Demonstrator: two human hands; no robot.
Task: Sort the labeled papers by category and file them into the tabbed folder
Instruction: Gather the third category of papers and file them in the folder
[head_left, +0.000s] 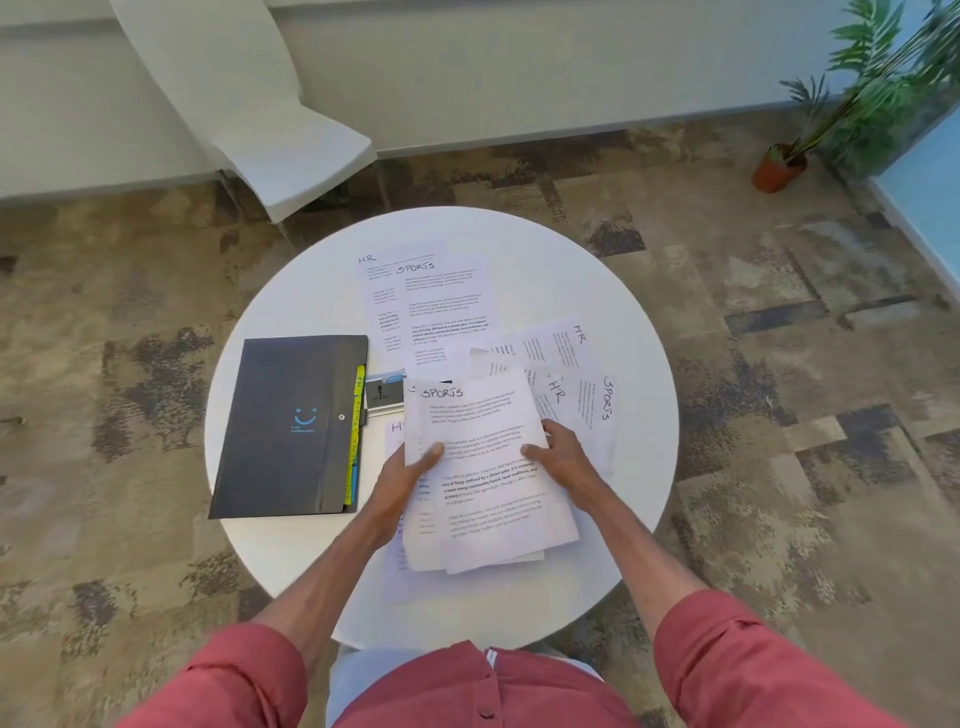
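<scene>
From the head camera, the person held a stack of papers (488, 467) just above the near half of the round table (597, 270). The top sheet was marked SPORTS. The left hand (410, 475) gripped the stack's left edge with the thumb on top and the fingers hidden beneath. The right hand (558, 457) clamped the right edge the same way. Holding both sides probably kept the loose sheets square and the heading readable for sorting.

The folder (291, 421) lay closed and flat on the table's left side, just beside the left hand. Its coloured tabs (356, 415) stuck out along the right edge, facing the stack, which would make them easy to reach once it was opened.

More papers lay spread out, seemingly so each label showed. An HR sheet (376, 291) sat at the far side, partly under a SPORTS sheet (447, 301). A fan of overlapping sheets (582, 374) marked HR and SPORTS lay to the right, near the rim. Another sheet (397, 431) sat under the stack, its label half covered. A small flat object (384, 392) lay between folder and stack; what it was could not be told.

Bare tabletop remained along the far rim and the near-left edge. The folder's lower corner came close to the table's edge, so opening it leftward would likely have overhung.
</scene>
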